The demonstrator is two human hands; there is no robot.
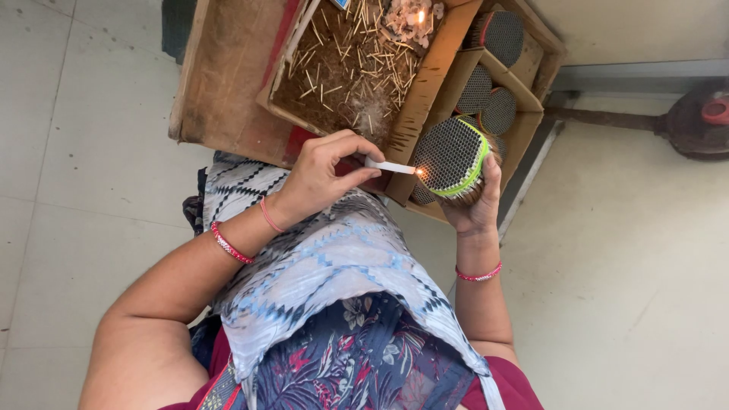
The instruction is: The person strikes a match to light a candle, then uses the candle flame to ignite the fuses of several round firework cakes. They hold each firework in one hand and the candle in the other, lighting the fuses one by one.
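Currently the left hand (323,176) pinches a lit white stick (391,166) against the green-banded round bundle (449,157) gripped by the right hand (477,201); sealing appears underway, demanding steady contact.

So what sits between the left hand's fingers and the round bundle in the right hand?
In the head view, a thin white stick with a lit tip spans it, from left hand to bundle, held by right hand.
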